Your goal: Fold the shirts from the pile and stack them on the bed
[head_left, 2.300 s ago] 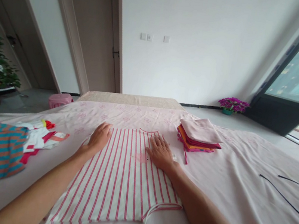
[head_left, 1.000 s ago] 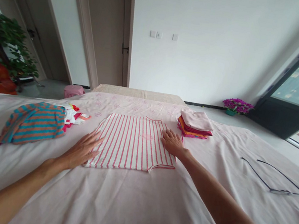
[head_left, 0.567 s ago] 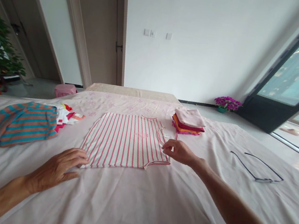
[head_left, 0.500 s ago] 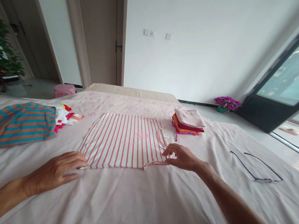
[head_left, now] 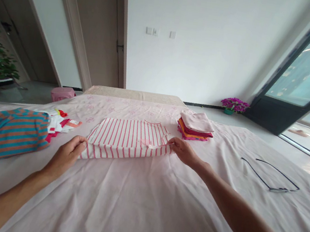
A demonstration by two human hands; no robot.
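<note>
White wall (head_left: 213, 43) closes the background behind a wide pale pink cloth sheet (head_left: 119, 208). Mid-sheet lies a white fabric shirt with thin red stripes (head_left: 124, 134), its long axis running left to right and its near edge raised in a fold. Well to its left sits a rumpled blue-and-brown striped cloth garment (head_left: 12, 132); near its right end, a stack of folded pink, red and orange cloth (head_left: 196, 125). Left hand (head_left: 68, 151) and right hand (head_left: 184, 152) each have a narrow grip, pinching opposite ends of that fold. Most of the shirt lies between and beyond them; neither hand is nearer.
</note>
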